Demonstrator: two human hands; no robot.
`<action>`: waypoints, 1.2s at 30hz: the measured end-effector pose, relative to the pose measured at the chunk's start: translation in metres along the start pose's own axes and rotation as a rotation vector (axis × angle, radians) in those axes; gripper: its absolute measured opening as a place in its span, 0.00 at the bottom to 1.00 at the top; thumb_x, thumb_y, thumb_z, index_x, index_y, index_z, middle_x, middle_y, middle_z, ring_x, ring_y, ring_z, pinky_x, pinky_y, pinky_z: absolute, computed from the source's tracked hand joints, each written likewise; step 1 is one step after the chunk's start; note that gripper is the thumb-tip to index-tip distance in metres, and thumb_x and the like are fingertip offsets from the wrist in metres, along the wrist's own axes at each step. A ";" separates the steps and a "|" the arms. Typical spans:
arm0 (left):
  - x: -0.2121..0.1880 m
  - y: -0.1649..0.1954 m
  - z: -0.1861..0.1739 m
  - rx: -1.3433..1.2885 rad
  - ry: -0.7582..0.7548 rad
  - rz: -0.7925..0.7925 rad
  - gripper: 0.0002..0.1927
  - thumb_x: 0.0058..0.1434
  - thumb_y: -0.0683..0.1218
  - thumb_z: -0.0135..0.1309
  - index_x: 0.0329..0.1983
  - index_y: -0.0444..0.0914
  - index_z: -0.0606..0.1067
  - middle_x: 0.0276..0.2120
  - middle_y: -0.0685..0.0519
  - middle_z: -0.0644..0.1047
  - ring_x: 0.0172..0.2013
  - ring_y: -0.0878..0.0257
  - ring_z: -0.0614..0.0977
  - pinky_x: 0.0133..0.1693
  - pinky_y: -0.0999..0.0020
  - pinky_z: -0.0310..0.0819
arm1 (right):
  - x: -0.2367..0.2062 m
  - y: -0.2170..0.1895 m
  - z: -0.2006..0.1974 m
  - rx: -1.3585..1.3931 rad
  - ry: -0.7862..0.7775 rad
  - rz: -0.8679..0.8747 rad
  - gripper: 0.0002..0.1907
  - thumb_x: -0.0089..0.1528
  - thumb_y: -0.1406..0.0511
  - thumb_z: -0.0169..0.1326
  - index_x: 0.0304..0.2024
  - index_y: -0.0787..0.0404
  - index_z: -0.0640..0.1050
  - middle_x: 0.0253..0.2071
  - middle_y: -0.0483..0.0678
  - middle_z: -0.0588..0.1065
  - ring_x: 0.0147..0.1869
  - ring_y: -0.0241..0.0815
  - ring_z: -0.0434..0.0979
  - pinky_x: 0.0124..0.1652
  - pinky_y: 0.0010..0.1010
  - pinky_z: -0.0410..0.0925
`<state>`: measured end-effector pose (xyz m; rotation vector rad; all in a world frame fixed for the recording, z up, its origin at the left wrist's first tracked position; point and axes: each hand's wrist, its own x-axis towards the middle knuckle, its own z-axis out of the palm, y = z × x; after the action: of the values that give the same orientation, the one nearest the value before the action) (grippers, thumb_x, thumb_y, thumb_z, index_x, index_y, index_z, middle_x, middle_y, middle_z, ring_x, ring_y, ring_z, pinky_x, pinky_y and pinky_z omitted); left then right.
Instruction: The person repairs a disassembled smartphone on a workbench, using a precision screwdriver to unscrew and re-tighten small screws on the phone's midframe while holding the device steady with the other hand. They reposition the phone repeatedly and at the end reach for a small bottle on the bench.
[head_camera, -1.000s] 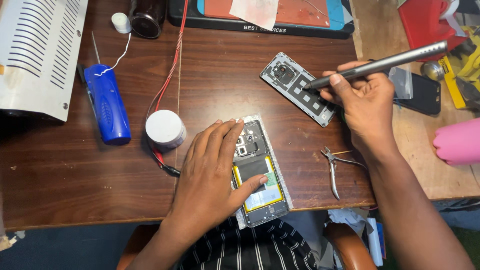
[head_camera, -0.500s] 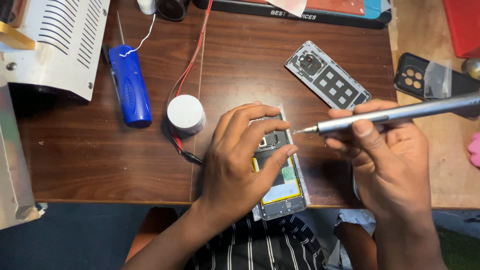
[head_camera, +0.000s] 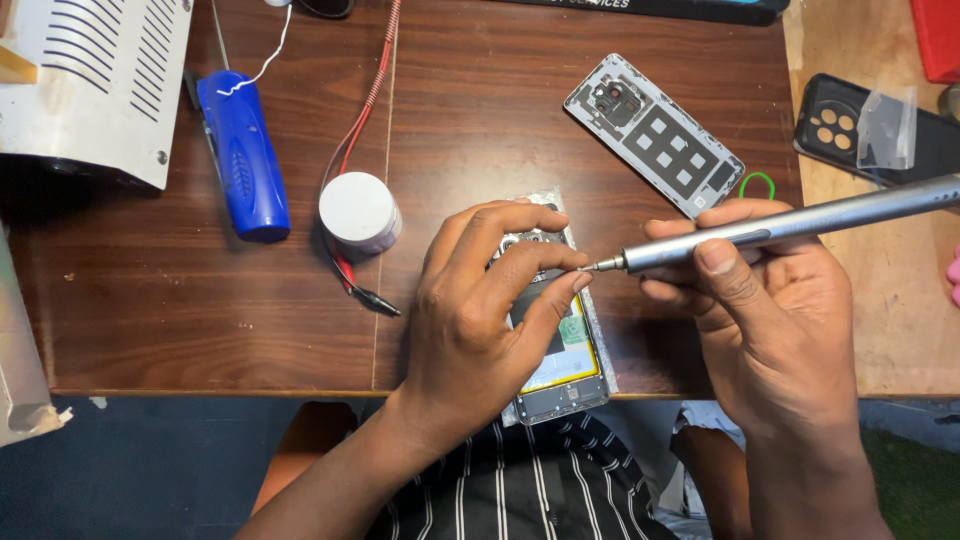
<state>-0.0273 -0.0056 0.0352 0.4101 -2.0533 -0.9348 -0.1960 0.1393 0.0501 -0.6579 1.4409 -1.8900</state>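
An opened phone (head_camera: 567, 350) with its back off lies at the front edge of the brown wooden table (head_camera: 200, 320), a yellow-edged battery showing inside. My left hand (head_camera: 480, 300) rests on top of it, with thumb and forefinger pinched at the tip of a grey pen-shaped screwdriver (head_camera: 790, 222). My right hand (head_camera: 760, 310) grips that screwdriver, which points left and lies nearly level just above the phone. What sits between the pinched fingertips is too small to tell.
The phone's grey inner frame (head_camera: 655, 135) lies at the back right, a small green ring (head_camera: 757, 186) beside it. A black phone case (head_camera: 875, 125) lies further right. A white round jar (head_camera: 358, 210), red and black clip leads (head_camera: 350, 270), a blue handheld tool (head_camera: 243, 155) and a white vented unit (head_camera: 90, 80) occupy the left.
The right hand brought the screwdriver from the grey frame down to the phone. The left hand's fingers, flat on the phone before, have risen and pinched at the screwdriver tip.
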 end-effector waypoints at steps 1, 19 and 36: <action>0.000 0.000 0.000 0.004 -0.004 0.003 0.06 0.63 0.42 0.65 0.43 0.39 0.80 0.51 0.53 0.77 0.58 0.54 0.78 0.57 0.60 0.74 | 0.000 0.000 0.000 -0.007 0.003 -0.005 0.11 0.73 0.71 0.51 0.57 0.66 0.71 0.53 0.64 0.78 0.54 0.49 0.82 0.49 0.36 0.79; -0.007 -0.006 -0.007 0.031 -0.058 -0.002 0.21 0.60 0.46 0.67 0.53 0.36 0.75 0.54 0.48 0.75 0.57 0.50 0.77 0.58 0.57 0.73 | -0.011 0.000 0.018 -0.205 0.000 -0.141 0.10 0.72 0.75 0.54 0.54 0.69 0.71 0.49 0.64 0.78 0.53 0.49 0.83 0.52 0.38 0.81; -0.032 -0.024 -0.025 0.244 -0.150 -0.079 0.41 0.57 0.53 0.67 0.68 0.32 0.63 0.61 0.39 0.72 0.66 0.43 0.71 0.67 0.48 0.62 | 0.011 -0.014 0.054 -0.743 -0.168 -0.250 0.13 0.65 0.79 0.57 0.51 0.70 0.70 0.49 0.56 0.77 0.56 0.42 0.81 0.56 0.28 0.78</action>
<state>0.0110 -0.0147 0.0091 0.5694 -2.3128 -0.7834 -0.1670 0.0991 0.0781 -1.3565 2.0204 -1.3805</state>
